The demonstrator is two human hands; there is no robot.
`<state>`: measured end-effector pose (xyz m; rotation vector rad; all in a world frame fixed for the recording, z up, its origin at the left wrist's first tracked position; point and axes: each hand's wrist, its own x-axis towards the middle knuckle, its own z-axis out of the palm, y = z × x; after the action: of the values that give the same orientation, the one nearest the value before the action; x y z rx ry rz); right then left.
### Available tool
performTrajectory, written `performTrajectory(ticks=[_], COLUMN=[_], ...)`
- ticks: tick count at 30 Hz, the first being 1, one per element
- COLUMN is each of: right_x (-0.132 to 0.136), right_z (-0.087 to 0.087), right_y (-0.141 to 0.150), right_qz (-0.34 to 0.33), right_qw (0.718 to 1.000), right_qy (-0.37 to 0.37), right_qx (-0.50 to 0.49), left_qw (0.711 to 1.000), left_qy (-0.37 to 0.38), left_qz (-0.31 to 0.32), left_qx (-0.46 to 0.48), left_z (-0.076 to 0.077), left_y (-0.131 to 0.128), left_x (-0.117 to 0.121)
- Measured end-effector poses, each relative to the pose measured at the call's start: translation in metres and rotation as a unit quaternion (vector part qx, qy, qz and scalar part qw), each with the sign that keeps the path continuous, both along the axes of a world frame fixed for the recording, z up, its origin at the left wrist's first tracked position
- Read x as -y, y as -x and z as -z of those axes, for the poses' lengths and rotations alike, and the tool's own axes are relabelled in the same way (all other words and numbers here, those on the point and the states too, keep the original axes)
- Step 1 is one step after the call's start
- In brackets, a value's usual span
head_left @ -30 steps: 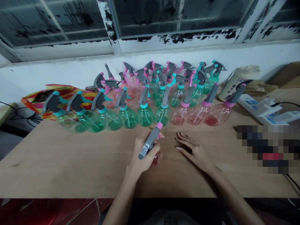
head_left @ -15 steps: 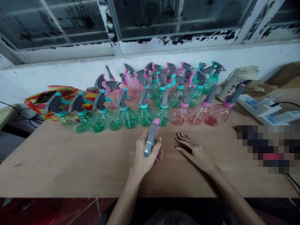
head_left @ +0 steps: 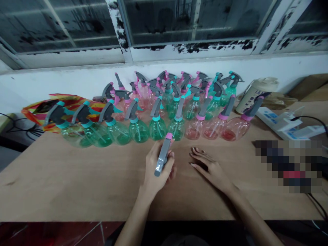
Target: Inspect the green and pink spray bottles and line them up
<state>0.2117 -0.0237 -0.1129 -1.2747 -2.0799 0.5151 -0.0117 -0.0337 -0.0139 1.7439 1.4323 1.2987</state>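
Note:
My left hand (head_left: 155,171) is wrapped round a spray bottle (head_left: 163,155) with a grey trigger head and a pink nozzle tip; its body is mostly hidden by my fingers. To the right, my right hand (head_left: 211,167) rests on the wooden table (head_left: 77,184), fingers stretched out and holding nothing. Beyond both hands runs a front row of spray bottles: green ones such as this green bottle (head_left: 139,131) at left and centre, and pink ones such as this pink bottle (head_left: 194,130) at right. Each front-row bottle holds some coloured liquid low down.
More green and pink spray bottles (head_left: 176,102) crowd behind the front row against the white wall. An orange striped bag (head_left: 58,100) lies at left. Right of the bottles are a white tumbler (head_left: 253,94), a power strip (head_left: 282,124) and a blurred-out object (head_left: 287,167).
The whole view has shifted slightly, so the scene sits a little lower and further left. Both hands keep practically the same pose, the left still round the spray bottle.

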Motion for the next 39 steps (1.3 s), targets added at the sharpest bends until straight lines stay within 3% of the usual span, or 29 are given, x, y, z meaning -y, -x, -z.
performTrajectory(ticks=[6,12,16,22,26,31,35,39], right_x=[0.0,0.0,0.005,0.023,0.03,0.032,0.037,0.042], right_z=[0.0,-0.001,-0.01,-0.037,-0.047,-0.053,-0.058,-0.055], right_y=[0.001,0.0,0.005,0.038,0.066,0.084,0.069,0.021], right_qz=[0.0,0.0,-0.012,-0.041,-0.058,-0.009,0.017,0.048], right_qw=[1.0,1.0,0.999,0.995,0.994,0.995,0.996,0.995], right_qy=[-0.002,0.003,0.02,0.088,0.076,0.064,0.04,0.03], right_qx=[-0.001,0.013,0.022,-0.007,-0.061,-0.07,-0.075,-0.083], left_qw=[0.999,0.999,1.0,0.999,0.998,1.0,0.999,0.988], left_qy=[-0.009,-0.018,-0.01,0.002,0.013,0.01,0.01,0.017], left_qz=[-0.009,-0.018,-0.011,0.025,0.027,0.007,0.04,0.13], left_qx=[-0.03,-0.025,-0.02,0.026,0.047,0.018,-0.016,-0.078], left_z=[-0.011,-0.006,-0.002,0.002,0.001,-0.004,-0.01,-0.008], left_y=[-0.002,-0.003,-0.003,-0.002,-0.003,-0.015,-0.032,-0.043], left_x=[-0.004,-0.007,-0.005,-0.004,-0.003,0.001,0.003,0.005])
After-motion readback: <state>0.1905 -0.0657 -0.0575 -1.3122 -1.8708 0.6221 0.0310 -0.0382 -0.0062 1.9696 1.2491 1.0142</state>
